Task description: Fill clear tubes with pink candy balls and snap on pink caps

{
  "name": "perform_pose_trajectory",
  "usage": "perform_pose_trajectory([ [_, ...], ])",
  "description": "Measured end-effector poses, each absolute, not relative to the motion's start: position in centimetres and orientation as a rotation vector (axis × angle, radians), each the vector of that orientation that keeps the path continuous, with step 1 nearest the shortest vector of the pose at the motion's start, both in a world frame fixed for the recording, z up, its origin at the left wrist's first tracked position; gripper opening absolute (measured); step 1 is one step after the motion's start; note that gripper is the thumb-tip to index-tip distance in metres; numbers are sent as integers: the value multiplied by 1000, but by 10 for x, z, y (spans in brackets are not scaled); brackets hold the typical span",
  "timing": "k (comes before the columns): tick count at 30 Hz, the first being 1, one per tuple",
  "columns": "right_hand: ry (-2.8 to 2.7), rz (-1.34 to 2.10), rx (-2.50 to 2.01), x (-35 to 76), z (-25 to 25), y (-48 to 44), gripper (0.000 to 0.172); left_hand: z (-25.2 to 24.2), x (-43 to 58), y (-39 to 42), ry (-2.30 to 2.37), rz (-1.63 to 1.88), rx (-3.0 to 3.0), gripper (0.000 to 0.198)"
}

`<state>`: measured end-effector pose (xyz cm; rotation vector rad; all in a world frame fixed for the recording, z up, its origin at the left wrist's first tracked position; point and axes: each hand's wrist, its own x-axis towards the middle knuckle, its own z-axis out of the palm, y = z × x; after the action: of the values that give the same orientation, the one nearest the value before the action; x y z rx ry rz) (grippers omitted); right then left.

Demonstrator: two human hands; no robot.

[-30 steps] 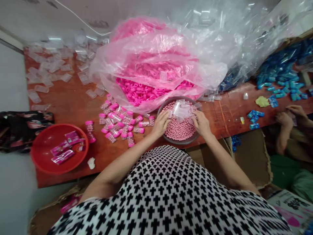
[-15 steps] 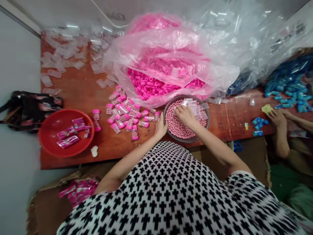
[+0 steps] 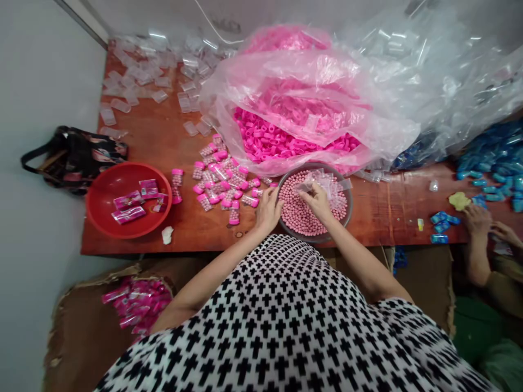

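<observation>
My right hand (image 3: 317,202) is over a grey bowl (image 3: 350,209) filled with pink beads (image 3: 300,215). Its thumb and fingers pinch a small clear plastic container (image 3: 301,187). More clear containers (image 3: 327,182) lie on the beads at the bowl's far right. My left hand (image 3: 268,211) is closed at the bowl's left rim, fingers curled against it. Just left of that hand, a pile of small bead-filled containers with pink caps (image 3: 223,179) lies on the wooden table (image 3: 143,128).
Behind the bowl, a large plastic bag (image 3: 379,128) holds loose pink caps (image 3: 265,139). A red basin (image 3: 98,218) with pink packets stands at left, near a dark floral bag (image 3: 77,158). Clear containers (image 3: 134,76) are scattered behind. At right, another person's hands (image 3: 478,220) are near blue pieces (image 3: 443,223).
The view has shifted, so the table appears further right. My right hand has lifted slightly from the beads, pinching a clear container. My left hand has stayed by the rim.
</observation>
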<state>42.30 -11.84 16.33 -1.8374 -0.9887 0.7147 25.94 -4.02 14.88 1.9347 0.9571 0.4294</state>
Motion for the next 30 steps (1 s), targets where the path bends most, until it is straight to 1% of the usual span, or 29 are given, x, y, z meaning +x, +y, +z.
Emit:
perform_pose_trajectory([
  [2,-724,849,-1691,409,165,-123,32,160,266,-42,897,495,1825,35],
  [4,-648,897,-1667,401,167,-129,35,165,273,-45,859,508,1682,26],
  [6,-813,870,-1753,401,172,-137,34,166,276,-49,833,490,1591,21],
  [8,-1118,804,-1857,408,178,-145,32,164,276,-54,805,461,1577,18],
  [12,-1597,766,-1997,422,183,-163,33,161,268,-58,718,404,1735,15],
  [16,-1778,776,-2440,423,172,-176,28,159,250,-53,725,355,1883,15],
  [19,-1549,815,-2568,412,151,-173,24,154,234,-47,792,322,1886,17],
  [22,-1302,855,-2498,401,125,-161,18,151,223,-44,814,300,1873,17],
  [26,-1150,887,-2405,398,102,-153,15,153,225,-46,849,356,1857,18],
  [28,-1064,916,-2264,400,100,-157,15,153,232,-49,857,377,1863,20],
  [30,-880,1002,-1975,401,104,-162,22,152,242,-51,861,365,1874,22],
])
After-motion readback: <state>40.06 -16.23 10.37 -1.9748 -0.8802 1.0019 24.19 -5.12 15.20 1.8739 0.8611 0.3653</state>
